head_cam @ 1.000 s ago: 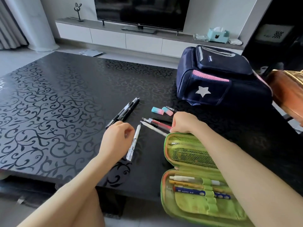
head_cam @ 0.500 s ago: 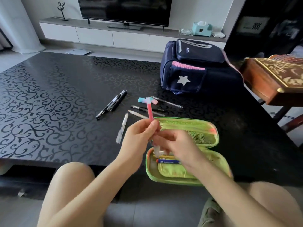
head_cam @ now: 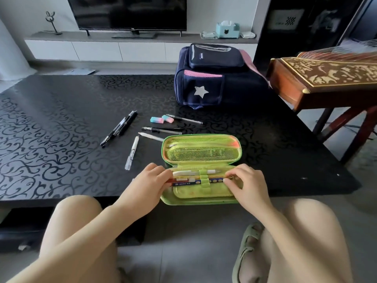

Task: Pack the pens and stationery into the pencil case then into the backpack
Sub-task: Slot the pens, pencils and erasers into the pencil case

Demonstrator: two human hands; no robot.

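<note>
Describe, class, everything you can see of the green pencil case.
The pencil case is a lime-green zip shell lying open at the table's near edge. Its raised lid has a yellow mesh pocket. The lower half holds pens under elastic loops above a flat pocket. The left hand and right hand press on its ends.

Pencil case point(head_cam: 201, 139) betw. hands: lime green, yellow-green mesh lid pocket w/ an orange patch at its corner. Pens in its loops: white, red, blue. Table point(head_cam: 61, 123) beyond left hand: glossy black w/ scroll pattern. Erasers point(head_cam: 162, 119) past the case: pink-teal. Backpack point(head_cam: 212, 78) further off: navy, pink mesh trim, silver star.
</note>
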